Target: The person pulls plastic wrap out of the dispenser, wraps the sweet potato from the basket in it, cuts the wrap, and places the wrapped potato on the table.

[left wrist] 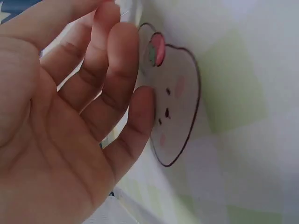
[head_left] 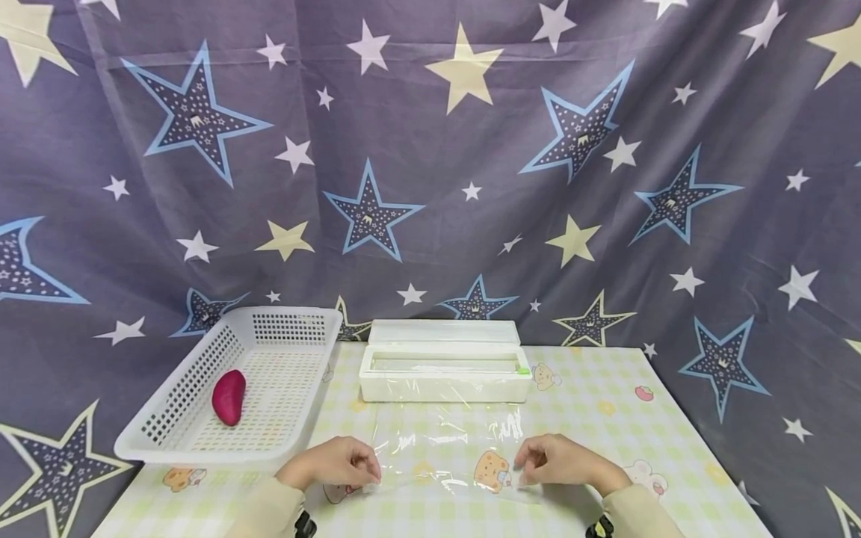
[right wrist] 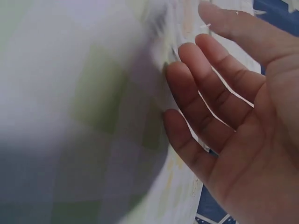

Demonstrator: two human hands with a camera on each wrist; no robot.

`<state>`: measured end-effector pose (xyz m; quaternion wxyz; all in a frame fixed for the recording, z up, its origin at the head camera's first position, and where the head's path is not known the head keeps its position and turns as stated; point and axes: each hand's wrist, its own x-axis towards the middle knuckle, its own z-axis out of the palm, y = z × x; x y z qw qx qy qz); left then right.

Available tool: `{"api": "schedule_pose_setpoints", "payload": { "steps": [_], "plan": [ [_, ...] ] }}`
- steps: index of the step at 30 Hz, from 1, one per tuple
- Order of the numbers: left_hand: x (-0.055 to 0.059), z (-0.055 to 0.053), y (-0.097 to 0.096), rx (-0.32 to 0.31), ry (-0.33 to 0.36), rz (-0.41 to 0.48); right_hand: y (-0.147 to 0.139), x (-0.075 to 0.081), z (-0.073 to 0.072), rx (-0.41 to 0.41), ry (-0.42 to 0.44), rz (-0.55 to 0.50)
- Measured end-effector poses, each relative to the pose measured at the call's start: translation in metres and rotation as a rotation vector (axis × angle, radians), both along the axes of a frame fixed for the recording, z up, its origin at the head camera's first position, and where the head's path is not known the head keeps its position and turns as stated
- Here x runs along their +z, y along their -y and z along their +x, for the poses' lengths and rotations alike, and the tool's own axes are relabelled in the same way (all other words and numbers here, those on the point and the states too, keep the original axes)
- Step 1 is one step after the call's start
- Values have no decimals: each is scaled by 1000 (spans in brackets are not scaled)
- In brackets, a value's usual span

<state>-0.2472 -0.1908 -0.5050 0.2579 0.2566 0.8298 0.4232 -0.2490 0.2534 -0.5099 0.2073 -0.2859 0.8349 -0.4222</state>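
Observation:
A clear sheet of cling film stretches from the white cling film box toward the front of the table. My left hand pinches its near left corner between thumb and fingers; in the left wrist view the left hand has its other fingers loosely bent beside the tablecloth. At the near right corner my right hand pinches the film. The right wrist view shows the right hand with the thumb at the film and the other fingers bent. Behind the box's opening, its lid stands raised.
A white plastic basket stands at the left, holding a dark pink, sweet-potato-shaped item. A small green piece sits on the box's right end. The checked tablecloth carries cartoon prints, and a star-patterned curtain hangs behind.

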Motion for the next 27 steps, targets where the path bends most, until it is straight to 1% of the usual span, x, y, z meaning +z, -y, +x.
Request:
{"api": "schedule_pose_setpoints", "payload": {
  "steps": [4, 6, 8, 11, 15, 18, 24, 27],
  "plan": [
    [-1, 3, -4, 22, -20, -95, 3, -3, 3, 8, -45, 58],
    [-1, 4, -5, 24, -33, -134, 5, -4, 4, 10, -71, 99],
    [-2, 5, -5, 23, -40, -154, 6, -5, 6, 15, -99, 139],
    [-1, 6, -5, 30, -45, -172, 8, -5, 8, 15, -116, 180],
    [2, 7, -3, 38, -52, -202, 7, -4, 9, 30, -124, 186],
    [4, 6, -1, 40, -49, -202, 4, -2, 8, 36, -138, 176],
    [5, 6, 3, 51, 18, -147, 2, 0, 6, 30, -140, 181],
    [6, 6, 3, 58, 42, -139, 1, 0, 7, 34, -137, 193]
  ]
}}
